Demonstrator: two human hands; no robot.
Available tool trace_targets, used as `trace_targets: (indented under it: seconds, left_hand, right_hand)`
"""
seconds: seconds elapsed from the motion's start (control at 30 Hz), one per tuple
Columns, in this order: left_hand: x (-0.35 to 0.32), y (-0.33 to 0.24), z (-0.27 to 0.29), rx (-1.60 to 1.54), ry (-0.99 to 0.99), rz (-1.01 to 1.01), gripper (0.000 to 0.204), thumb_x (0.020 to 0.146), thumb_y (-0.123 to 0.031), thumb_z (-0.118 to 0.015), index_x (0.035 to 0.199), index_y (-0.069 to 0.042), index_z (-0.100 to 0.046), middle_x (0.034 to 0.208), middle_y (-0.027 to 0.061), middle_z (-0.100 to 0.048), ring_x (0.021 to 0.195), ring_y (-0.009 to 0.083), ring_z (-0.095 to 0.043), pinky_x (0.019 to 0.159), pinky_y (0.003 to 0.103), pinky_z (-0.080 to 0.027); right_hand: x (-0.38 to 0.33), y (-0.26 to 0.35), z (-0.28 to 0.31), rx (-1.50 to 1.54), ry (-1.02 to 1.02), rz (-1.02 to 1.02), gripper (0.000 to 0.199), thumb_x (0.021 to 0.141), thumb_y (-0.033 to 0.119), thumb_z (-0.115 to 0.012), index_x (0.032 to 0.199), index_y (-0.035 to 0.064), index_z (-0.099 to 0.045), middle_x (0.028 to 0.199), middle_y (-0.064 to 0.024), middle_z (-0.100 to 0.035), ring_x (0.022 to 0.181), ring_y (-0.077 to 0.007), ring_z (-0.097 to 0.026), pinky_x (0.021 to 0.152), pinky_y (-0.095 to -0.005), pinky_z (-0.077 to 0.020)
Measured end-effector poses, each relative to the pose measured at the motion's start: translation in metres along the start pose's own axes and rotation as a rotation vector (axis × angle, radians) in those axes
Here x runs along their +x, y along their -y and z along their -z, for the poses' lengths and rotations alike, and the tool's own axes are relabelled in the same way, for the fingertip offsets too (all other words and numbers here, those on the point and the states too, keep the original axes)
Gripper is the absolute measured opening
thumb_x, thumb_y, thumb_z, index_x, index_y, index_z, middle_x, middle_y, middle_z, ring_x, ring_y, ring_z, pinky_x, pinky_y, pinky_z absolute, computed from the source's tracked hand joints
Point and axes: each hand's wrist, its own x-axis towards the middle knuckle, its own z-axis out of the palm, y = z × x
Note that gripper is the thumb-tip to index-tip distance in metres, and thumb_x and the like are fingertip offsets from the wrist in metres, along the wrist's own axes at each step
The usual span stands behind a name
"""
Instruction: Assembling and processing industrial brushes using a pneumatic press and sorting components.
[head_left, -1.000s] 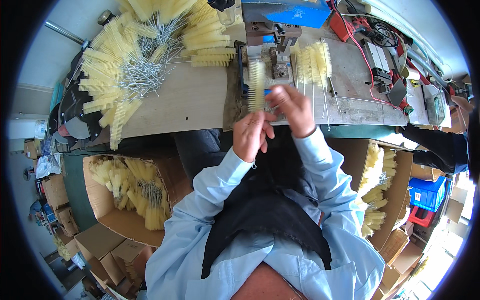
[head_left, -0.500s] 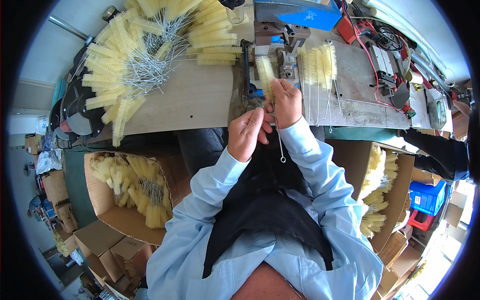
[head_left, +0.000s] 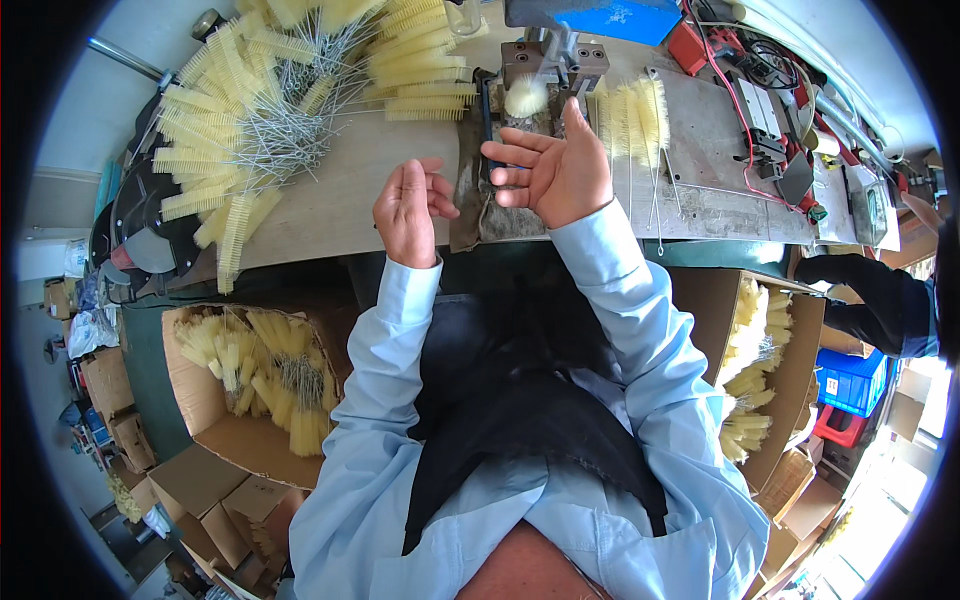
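Note:
My right hand (head_left: 562,172) is spread in front of the small metal machine (head_left: 590,62), palm turned toward my left, nothing in it. Just beyond its fingertips a pale yellow bristle brush (head_left: 526,98) shows nearly end-on as a round tuft at the machine; how it is held there is hidden. To the left, my left hand (head_left: 408,212) hovers over the table's near edge, empty, fingers loosely stretched. A few finished-looking brushes (head_left: 632,118) with wire stems lie right of the machine. A large heap of similar brushes (head_left: 225,125) fans out on the left.
Cardboard boxes of brushes stand below the table, one at left (head_left: 250,450) and one at right (head_left: 700,310). A blue panel (head_left: 620,20) sits above the machine. Red cables and metal tools (head_left: 765,130) lie at the right. Another person's dark-clothed leg (head_left: 870,305) is at far right.
Both hands held a brush with a looped wire stem before. They have let go and moved apart, the left hand leftward. A brush now shows end-on at the machine.

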Motion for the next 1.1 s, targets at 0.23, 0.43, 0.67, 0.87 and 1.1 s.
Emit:
trace_targets:
  seconds: [0.23,0.43,0.67,0.87,1.1]
  left_hand:
    - [0.021,0.020,0.010,0.051,-0.046,-0.020,0.041,0.105,-0.034,-0.044,0.106,0.003,-0.063,0.077,0.0052,-0.060,0.057,0.0104,-0.055,0.054,0.025,-0.051]
    - [0.028,0.035,0.015,-0.023,-0.087,0.012,0.035,0.104,-0.031,-0.047,0.105,0.000,-0.063,0.077,0.0046,-0.060,0.057,0.0093,-0.054,0.052,0.025,-0.050]
    - [0.027,0.036,0.013,0.050,-0.106,0.011,0.031,0.104,-0.027,-0.048,0.106,-0.001,-0.063,0.076,0.0036,-0.058,0.057,0.0083,-0.052,0.051,0.025,-0.051]
    - [0.025,0.036,0.012,0.073,-0.114,-0.024,0.032,0.104,-0.029,-0.048,0.105,-0.002,-0.065,0.077,0.0038,-0.059,0.058,0.0088,-0.053,0.051,0.025,-0.051]
    - [0.025,0.037,0.012,0.087,-0.119,-0.019,0.032,0.104,-0.028,-0.048,0.106,-0.001,-0.065,0.078,0.0042,-0.060,0.058,0.0093,-0.053,0.051,0.025,-0.050]
  right_hand:
    - [0.017,-0.010,-0.018,0.035,0.037,-0.029,0.041,0.102,0.038,-0.046,0.112,-0.0018,-0.051,0.087,-0.0094,-0.060,0.059,-0.0180,-0.053,0.050,-0.0335,-0.0459]
    - [0.007,-0.046,-0.006,-0.100,0.079,-0.064,0.034,0.105,0.032,-0.043,0.106,-0.0005,-0.052,0.062,0.0014,-0.039,0.047,-0.0096,-0.031,0.043,-0.0269,-0.0310]
    - [-0.016,-0.023,0.044,-0.261,-0.141,0.325,0.041,0.105,0.039,-0.043,0.094,0.0010,-0.056,0.055,-0.0001,-0.037,0.039,-0.0103,-0.032,0.039,-0.0277,-0.0307]
    - [-0.010,-0.012,0.053,-0.216,-0.108,0.304,0.039,0.104,0.039,-0.045,0.091,0.0031,-0.054,0.055,0.0007,-0.037,0.039,-0.0096,-0.032,0.038,-0.0272,-0.0292]
    - [-0.007,-0.006,0.058,-0.142,-0.081,0.246,0.037,0.104,0.037,-0.048,0.088,0.0039,-0.052,0.054,0.0011,-0.036,0.039,-0.0095,-0.030,0.037,-0.0274,-0.0279]
